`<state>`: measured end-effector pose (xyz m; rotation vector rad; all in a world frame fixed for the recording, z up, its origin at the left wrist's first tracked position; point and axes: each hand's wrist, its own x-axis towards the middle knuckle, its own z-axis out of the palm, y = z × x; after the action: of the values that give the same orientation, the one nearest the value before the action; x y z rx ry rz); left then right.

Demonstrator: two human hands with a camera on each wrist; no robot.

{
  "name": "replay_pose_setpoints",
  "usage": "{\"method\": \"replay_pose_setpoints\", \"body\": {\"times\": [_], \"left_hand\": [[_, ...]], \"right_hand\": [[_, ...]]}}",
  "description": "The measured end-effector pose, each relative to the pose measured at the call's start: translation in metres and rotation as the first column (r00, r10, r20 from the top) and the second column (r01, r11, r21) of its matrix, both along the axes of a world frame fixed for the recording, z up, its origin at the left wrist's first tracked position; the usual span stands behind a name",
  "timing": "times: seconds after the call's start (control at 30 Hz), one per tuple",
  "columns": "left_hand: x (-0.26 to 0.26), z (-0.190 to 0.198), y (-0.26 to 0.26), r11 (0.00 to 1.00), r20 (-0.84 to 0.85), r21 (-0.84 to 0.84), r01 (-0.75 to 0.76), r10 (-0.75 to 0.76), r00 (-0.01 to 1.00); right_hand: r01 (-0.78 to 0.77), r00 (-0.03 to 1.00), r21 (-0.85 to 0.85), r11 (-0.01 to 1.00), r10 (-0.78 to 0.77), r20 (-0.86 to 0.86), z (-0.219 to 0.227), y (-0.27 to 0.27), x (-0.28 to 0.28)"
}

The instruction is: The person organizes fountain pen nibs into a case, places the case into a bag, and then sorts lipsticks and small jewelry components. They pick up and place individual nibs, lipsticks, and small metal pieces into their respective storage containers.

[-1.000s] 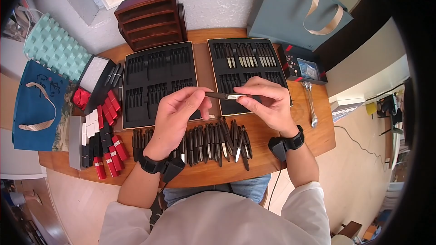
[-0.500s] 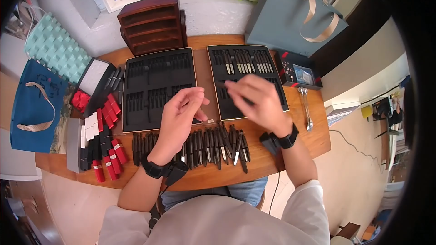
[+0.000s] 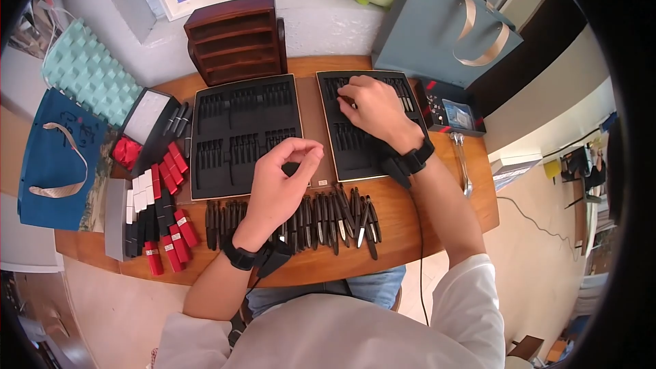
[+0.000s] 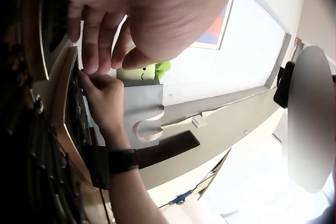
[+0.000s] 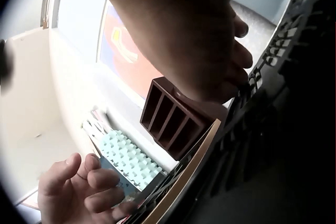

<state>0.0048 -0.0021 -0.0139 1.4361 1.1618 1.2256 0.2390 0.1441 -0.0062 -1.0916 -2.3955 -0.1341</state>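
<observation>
My right hand (image 3: 372,106) is over the upper left of the right black slotted tray (image 3: 355,167), fingers curled and fingertips down at a slot. Beneath those fingers, the slim dark pen-like piece is hidden. Several such pieces with silvery ends (image 5: 278,45) lie in slots beside the fingertips in the right wrist view. My left hand (image 3: 280,181) hovers over the lower right corner of the left black tray (image 3: 212,119), fingers loosely bent and nothing in them. A row of loose dark pen-like pieces (image 3: 318,222) lies in front of the trays.
Red, white and black small boxes (image 3: 174,236) cluster at the left, near a blue paper bag (image 3: 61,164). A brown wooden rack (image 3: 236,37) stands behind the left tray. To the right are a grey gift bag (image 3: 437,27), a black box (image 3: 447,106) and metal cutlery (image 3: 462,164).
Both hands held one dark piece between them; the left let go. My right hand carried it up and forward to the right tray's upper left slots. The left hand stayed near the middle, emptied.
</observation>
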Motion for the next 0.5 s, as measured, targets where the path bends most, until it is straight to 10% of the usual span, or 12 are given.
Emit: {"method": "replay_pose_setpoints", "body": {"times": [0.13, 0.23, 0.33, 0.5], "left_hand": [[0.003, 0.005, 0.008, 0.988, -0.214, 0.154, -0.005, 0.039, 0.976], [0.016, 0.022, 0.015, 0.973, -0.606, 0.199, 0.117, 0.028, 0.795], [0.032, 0.015, 0.041, 0.854, -0.777, 0.463, 0.236, 0.263, 0.571], [0.05, -0.004, 0.092, 0.812, -0.875, 0.437, 0.387, 0.285, 0.391]], "right_hand": [[0.034, 0.997, -0.129, 0.991, -0.025, 0.07, 0.008, -0.002, -0.002], [-0.11, 0.99, -0.117, 0.987, 0.119, 0.076, 0.007, 0.014, 0.013], [-0.182, 0.979, -0.159, 0.97, 0.194, 0.067, 0.012, 0.025, 0.018], [-0.14, 0.978, -0.306, 0.942, 0.179, 0.104, 0.022, 0.035, 0.015]]}}
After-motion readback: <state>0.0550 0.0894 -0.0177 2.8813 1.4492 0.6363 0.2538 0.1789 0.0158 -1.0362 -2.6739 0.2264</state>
